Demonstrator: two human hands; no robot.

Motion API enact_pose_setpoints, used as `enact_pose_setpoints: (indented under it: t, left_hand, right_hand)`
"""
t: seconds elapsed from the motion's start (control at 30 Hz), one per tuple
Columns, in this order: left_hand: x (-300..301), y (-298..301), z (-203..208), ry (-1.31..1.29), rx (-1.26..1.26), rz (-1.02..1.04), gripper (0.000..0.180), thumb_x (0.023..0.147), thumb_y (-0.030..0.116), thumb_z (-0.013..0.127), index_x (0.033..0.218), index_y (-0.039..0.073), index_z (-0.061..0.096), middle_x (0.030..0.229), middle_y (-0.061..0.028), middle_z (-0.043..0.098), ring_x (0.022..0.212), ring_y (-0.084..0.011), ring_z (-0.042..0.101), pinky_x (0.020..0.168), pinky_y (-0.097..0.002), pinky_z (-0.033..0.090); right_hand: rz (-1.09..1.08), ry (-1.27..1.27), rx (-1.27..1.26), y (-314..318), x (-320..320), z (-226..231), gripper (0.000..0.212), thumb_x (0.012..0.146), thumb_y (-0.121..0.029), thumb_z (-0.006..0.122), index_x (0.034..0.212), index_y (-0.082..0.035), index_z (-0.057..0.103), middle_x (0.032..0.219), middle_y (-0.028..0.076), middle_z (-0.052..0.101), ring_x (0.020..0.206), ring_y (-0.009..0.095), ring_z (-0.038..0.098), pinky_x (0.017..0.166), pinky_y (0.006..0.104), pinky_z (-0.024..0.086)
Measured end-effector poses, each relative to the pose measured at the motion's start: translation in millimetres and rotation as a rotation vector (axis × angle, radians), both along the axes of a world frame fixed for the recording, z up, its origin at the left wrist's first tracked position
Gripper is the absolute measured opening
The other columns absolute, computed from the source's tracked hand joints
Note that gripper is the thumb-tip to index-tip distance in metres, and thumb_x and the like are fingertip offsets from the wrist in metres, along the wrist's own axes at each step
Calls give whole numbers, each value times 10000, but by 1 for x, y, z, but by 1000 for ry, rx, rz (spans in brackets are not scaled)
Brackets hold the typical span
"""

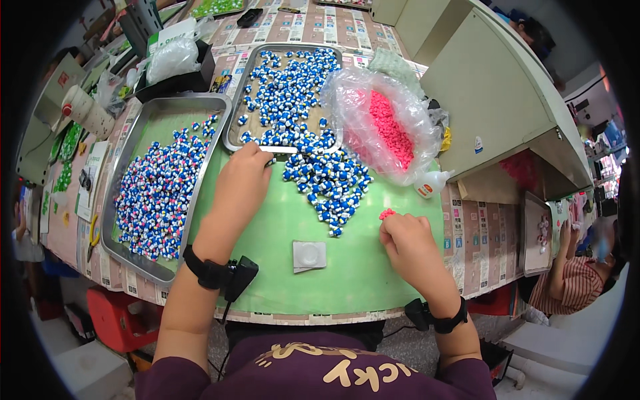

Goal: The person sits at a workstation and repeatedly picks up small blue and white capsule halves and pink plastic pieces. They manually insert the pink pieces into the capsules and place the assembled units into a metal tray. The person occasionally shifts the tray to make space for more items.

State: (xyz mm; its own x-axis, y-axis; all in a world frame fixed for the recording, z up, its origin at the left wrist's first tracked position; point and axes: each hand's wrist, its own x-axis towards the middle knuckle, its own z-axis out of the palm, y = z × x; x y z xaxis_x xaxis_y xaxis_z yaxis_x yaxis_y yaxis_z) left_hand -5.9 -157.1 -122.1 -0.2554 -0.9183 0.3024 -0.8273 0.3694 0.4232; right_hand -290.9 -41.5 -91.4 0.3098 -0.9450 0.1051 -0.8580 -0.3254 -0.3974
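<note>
My left hand (244, 179) is closed near the front edge of the middle metal tray, with a small dark-and-white piece (270, 162) at its fingertips. Just right of it, a heap of small blue-and-white pieces (331, 190) spreads over the green mat (267, 293). On the mat's right side my right hand (412, 241) is curled, its fingertips hidden from view. A few small pink pieces (387, 213) lie against its fingers. Between the hands, toward me, sits a pale square pad (309, 256) with a round mark.
Left stands a metal tray (110, 230) of blue, white and pink pieces. The middle tray (228, 137) holds more blue-and-white ones. A clear plastic bag (353, 127) of pink pieces and a white bottle (433, 183) sit right, beside a large grey cabinet (480, 100). Pliers (93, 237) lie far left.
</note>
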Motion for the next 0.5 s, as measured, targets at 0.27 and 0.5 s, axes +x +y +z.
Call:
enact_pose_setpoints:
  t: [0.27, 0.5]
  left_hand:
    - [-3, 5, -4, 5, -77, -14, 118, 741, 15, 687, 818, 7, 599, 883, -131, 572, 795, -332, 583, 699, -403, 466]
    - [5, 24, 20, 278, 191, -37, 173, 756, -69, 622, 909, 2, 661, 898, -103, 581, 773, -200, 628, 652, -286, 520]
  right_hand:
    - [20, -9, -42, 1, 1, -2, 99, 771, -13, 533, 796, -104, 505, 742, 31, 530, 773, 226, 550, 752, 363, 356]
    - [22, 19, -117, 11, -3, -11, 173, 736, 33, 566, 809, -98, 480, 783, 63, 525, 787, 259, 536, 803, 387, 371]
